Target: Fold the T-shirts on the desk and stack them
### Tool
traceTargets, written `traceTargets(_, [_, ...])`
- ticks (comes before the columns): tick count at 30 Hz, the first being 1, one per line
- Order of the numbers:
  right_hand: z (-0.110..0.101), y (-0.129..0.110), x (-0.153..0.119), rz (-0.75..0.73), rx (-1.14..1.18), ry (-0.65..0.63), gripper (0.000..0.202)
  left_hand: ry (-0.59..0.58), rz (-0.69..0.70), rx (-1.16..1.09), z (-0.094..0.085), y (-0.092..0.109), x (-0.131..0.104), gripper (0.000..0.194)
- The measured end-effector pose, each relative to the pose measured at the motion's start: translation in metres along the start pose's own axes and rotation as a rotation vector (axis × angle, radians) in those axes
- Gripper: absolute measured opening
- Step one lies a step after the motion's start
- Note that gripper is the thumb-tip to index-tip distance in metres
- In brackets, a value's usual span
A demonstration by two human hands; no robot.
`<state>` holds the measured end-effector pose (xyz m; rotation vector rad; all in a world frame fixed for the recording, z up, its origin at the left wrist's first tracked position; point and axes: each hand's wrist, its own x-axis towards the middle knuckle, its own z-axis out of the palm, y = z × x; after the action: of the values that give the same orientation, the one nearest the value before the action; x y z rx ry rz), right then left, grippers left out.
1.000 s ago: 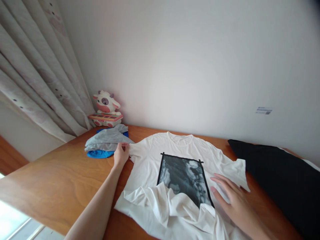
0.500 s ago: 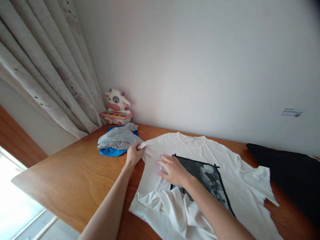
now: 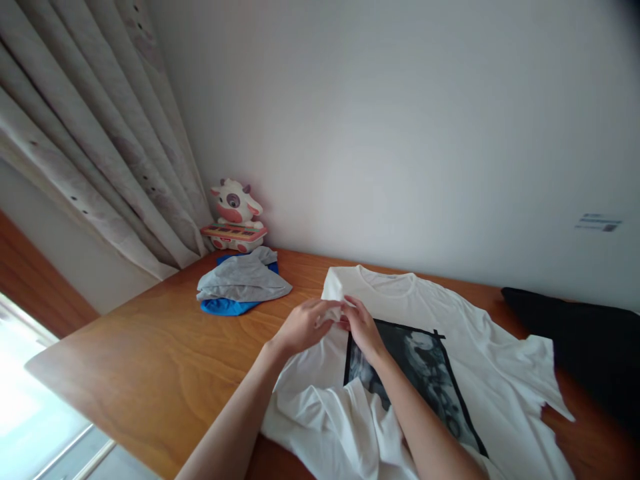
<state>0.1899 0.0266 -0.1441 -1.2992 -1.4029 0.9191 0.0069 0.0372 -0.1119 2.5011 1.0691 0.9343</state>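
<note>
A white T-shirt (image 3: 465,353) with a dark framed picture print (image 3: 415,360) lies spread on the wooden table, neckline toward the wall. Its lower part is bunched up in front of me. The left sleeve is folded in over the chest, and my left hand (image 3: 307,325) pinches its end. My right hand (image 3: 363,328) meets the left at that same bit of cloth, fingers bent onto it. The fingertips partly hide the cloth between them.
Grey and blue folded clothes (image 3: 240,283) sit on the table (image 3: 165,360) at the left. Behind them a toy cow with a keyboard (image 3: 235,217) stands against the wall, beside a curtain (image 3: 100,133). Black cloth (image 3: 575,340) lies at the right.
My left hand has brought the sleeve inward, to the right, folding it over the shirt. My right hand has gone from lying flat on the shirt to bending its fingers at the sleeve.
</note>
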Motion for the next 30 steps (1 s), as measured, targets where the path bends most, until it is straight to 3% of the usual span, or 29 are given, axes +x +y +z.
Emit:
traceTargets(2, [-0.003, 0.007, 0.000, 0.049, 0.063, 0.065, 0.067, -0.147, 0.161, 0.102, 0.000, 0.010, -0.001, 0.060])
traceTargets(5, [-0.010, 0.012, -0.001, 0.065, 0.067, 0.143, 0.068, -0.186, 0.172, 0.240, -0.004, 0.013, -0.002, 0.081])
traceTargets(10, [-0.019, 0.014, -0.003, 0.058, -0.112, 0.095, 0.045, -0.229, 0.040, 0.328, -0.020, 0.011, -0.006, 0.037])
traceTargets(14, [-0.022, 0.013, -0.005, 0.072, -0.175, 0.096, 0.046, -0.259, -0.008, 0.179, -0.027, 0.016, -0.010, 0.021])
traceTargets(18, [-0.028, 0.011, -0.005, 0.060, -0.266, 0.107, 0.044, -0.197, -0.084, 0.008, -0.021, 0.017, -0.009, 0.024])
traceTargets(21, [-0.032, 0.009, -0.004, 0.043, -0.333, 0.103, 0.042, -0.098, -0.027, 0.120, -0.013, 0.009, -0.007, 0.032])
traceTargets(24, [-0.032, 0.007, -0.006, 0.021, -0.411, 0.100, 0.041, -0.156, 0.059, 0.198, -0.010, 0.001, -0.009, 0.025])
traceTargets(27, [-0.031, 0.004, -0.010, 0.027, -0.493, 0.104, 0.037, -0.195, 0.027, 0.253, -0.010, -0.004, -0.012, 0.026])
traceTargets(30, [-0.030, 0.001, -0.014, 0.061, -0.548, 0.110, 0.034, -0.107, -0.047, 0.257, -0.005, -0.004, -0.008, 0.027])
